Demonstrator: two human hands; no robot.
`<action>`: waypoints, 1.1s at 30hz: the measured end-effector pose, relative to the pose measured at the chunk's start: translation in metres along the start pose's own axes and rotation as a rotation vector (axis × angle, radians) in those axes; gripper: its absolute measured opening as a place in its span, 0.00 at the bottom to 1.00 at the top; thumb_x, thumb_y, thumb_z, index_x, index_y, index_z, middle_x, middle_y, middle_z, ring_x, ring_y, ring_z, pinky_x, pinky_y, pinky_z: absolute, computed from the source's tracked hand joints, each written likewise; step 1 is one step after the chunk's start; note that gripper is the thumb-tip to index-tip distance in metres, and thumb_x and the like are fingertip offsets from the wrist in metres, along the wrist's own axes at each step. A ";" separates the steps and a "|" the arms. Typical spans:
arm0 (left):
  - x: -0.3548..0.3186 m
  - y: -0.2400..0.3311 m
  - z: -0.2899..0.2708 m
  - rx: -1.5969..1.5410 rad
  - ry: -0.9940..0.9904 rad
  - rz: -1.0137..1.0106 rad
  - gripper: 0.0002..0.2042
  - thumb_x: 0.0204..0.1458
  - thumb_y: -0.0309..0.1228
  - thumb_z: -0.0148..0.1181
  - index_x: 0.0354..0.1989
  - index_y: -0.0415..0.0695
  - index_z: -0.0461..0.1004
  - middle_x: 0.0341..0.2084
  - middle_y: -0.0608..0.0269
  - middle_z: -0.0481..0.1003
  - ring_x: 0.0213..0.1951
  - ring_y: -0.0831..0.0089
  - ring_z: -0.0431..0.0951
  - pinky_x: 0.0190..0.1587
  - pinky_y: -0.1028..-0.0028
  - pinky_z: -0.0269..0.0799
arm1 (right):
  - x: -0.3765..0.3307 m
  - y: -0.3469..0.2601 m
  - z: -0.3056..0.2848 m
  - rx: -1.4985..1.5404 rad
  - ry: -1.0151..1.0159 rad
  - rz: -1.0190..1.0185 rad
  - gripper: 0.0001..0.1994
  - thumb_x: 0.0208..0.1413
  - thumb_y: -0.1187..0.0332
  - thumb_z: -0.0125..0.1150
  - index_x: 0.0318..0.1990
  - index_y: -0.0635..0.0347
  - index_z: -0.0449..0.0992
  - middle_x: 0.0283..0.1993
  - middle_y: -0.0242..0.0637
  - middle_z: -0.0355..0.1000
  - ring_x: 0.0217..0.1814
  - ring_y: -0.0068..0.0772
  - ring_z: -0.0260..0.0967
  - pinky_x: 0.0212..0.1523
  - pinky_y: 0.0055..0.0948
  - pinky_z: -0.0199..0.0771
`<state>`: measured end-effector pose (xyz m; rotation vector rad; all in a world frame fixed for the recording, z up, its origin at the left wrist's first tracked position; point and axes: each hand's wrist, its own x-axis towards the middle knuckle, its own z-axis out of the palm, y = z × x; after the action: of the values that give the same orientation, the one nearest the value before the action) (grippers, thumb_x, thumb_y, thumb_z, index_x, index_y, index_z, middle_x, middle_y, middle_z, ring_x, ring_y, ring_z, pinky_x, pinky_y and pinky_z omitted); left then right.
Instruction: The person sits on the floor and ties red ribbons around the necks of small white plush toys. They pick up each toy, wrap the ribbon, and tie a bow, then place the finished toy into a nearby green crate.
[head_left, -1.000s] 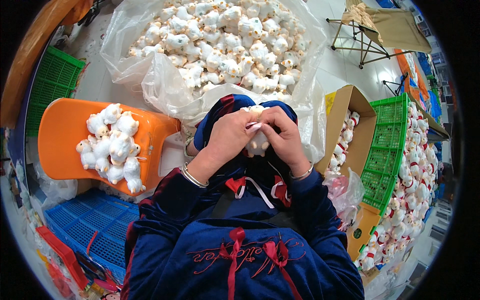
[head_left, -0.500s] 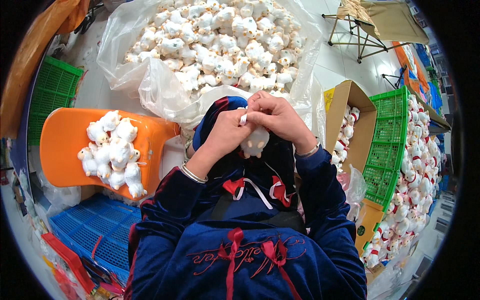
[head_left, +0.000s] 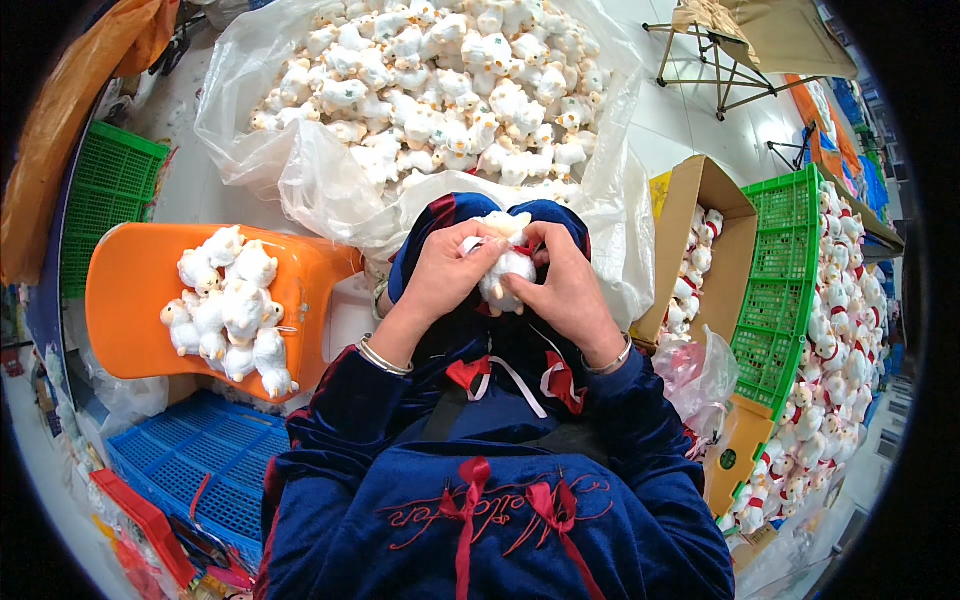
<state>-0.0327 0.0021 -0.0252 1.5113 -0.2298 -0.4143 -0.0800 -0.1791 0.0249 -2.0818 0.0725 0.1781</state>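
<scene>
A small white plush animal toy (head_left: 505, 275) is held over my lap between both hands, with a red band round its neck. My left hand (head_left: 452, 268) is closed on the toy's left side, and a narrow white strip (head_left: 470, 245) shows by its fingers. My right hand (head_left: 568, 295) grips the other side, thumb pressed against the toy's body and fingers near the red band. Whether the fingertips pinch the band itself is hidden.
Ahead, a large clear plastic bag (head_left: 310, 175) holds a heap of white plush toys. Several more lie on an orange stool (head_left: 125, 300) at my left, above a blue crate (head_left: 200, 460). At right stand a cardboard box (head_left: 725, 240) and a green crate (head_left: 775, 290) beside red-banded toys (head_left: 820, 400).
My hands have come down and apart a little, the right one moving lower along the toy. The toy's head and red neck band now show between them.
</scene>
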 end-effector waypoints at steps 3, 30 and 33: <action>0.007 0.013 -0.009 0.003 -0.086 -0.081 0.10 0.63 0.32 0.60 0.43 0.38 0.83 0.29 0.68 0.81 0.33 0.83 0.77 0.38 0.77 0.74 | 0.005 0.008 0.000 -0.081 0.042 -0.180 0.24 0.49 0.71 0.71 0.53 0.65 0.70 0.46 0.47 0.69 0.46 0.44 0.73 0.49 0.36 0.75; 0.031 0.063 -0.011 0.281 -0.237 0.126 0.09 0.58 0.32 0.65 0.36 0.38 0.83 0.27 0.66 0.81 0.31 0.80 0.77 0.35 0.76 0.74 | 0.018 0.004 0.012 0.185 -0.047 -0.022 0.09 0.56 0.70 0.70 0.41 0.65 0.80 0.29 0.29 0.74 0.31 0.18 0.69 0.35 0.23 0.72; 0.027 0.068 -0.012 0.299 -0.196 0.200 0.08 0.58 0.31 0.64 0.39 0.38 0.82 0.31 0.64 0.81 0.35 0.80 0.78 0.37 0.76 0.74 | 0.019 0.015 0.022 0.226 0.015 -0.058 0.07 0.58 0.71 0.69 0.39 0.64 0.81 0.29 0.29 0.76 0.32 0.16 0.70 0.33 0.22 0.72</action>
<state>0.0048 0.0025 0.0389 1.7208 -0.6147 -0.3786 -0.0651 -0.1669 -0.0017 -1.8580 0.0395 0.1129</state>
